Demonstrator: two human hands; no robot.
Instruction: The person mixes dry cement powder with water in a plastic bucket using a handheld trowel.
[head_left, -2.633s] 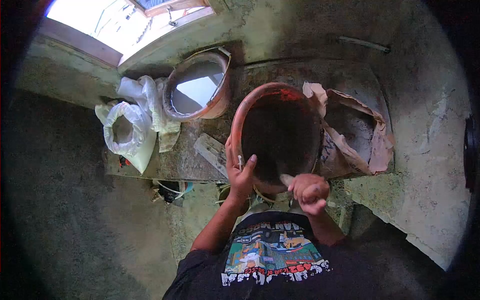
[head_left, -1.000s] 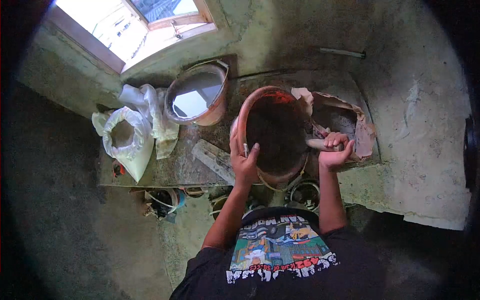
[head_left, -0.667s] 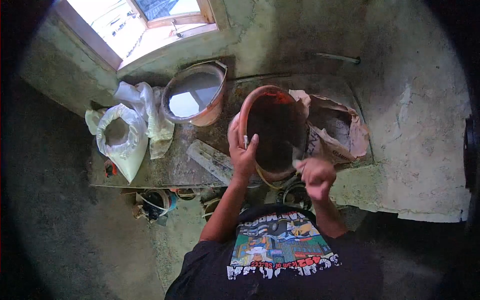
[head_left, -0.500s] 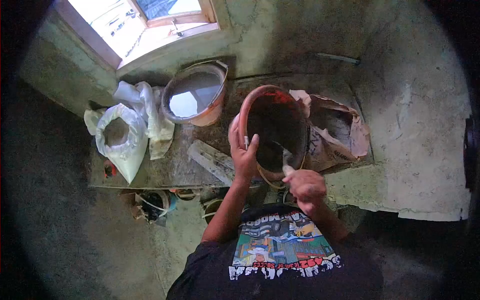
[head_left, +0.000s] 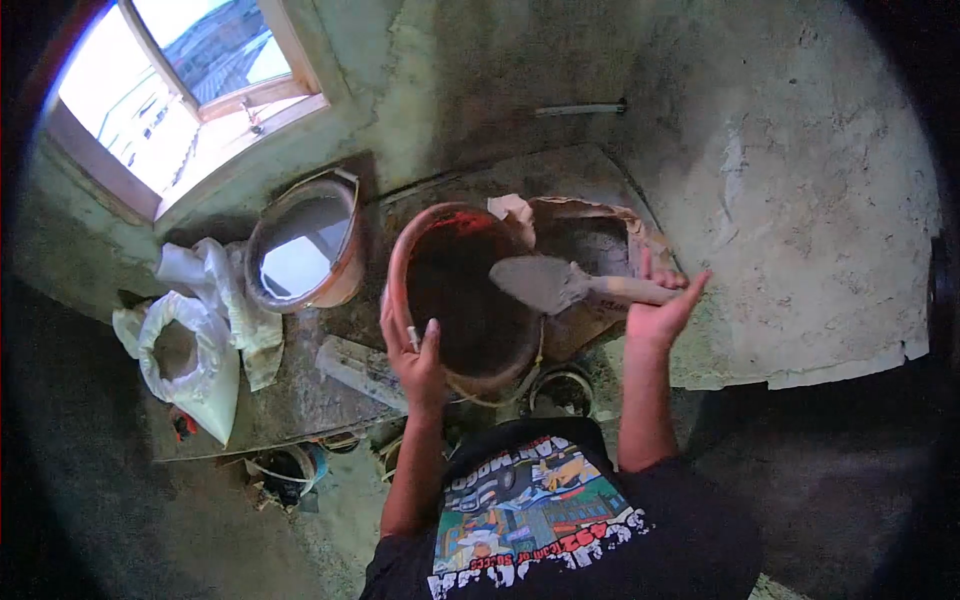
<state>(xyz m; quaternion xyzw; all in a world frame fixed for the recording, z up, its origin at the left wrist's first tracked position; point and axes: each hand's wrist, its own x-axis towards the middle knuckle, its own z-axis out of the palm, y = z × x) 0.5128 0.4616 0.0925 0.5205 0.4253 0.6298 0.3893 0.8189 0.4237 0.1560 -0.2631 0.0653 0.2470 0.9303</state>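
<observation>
My left hand (head_left: 417,365) grips the left rim of a reddish bucket (head_left: 400,262), which tilts toward me with its dark inside showing. A short white stick (head_left: 413,338), like a cigarette, sits between the fingers of that hand. In my right hand (head_left: 665,310) lies the handle of a trowel (head_left: 540,283), its thumb stretched out to the side. The trowel's blade is coated with grey powder or mortar and hovers over the bucket's right rim. Just behind it stands an opened paper sack (head_left: 590,325) holding grey powder.
A second bucket (head_left: 347,272) of cloudy water stands at the left, beside a white sack (head_left: 215,385) with its mouth rolled open. A long flat board (head_left: 350,370) lies on the worktop (head_left: 290,405). Several containers sit below the front edge. A window (head_left: 240,100) opens at upper left.
My right hand has lifted the trowel out of the bucket and swung it right, toward the paper sack. The bucket is still held by my left hand. The view has turned rightward.
</observation>
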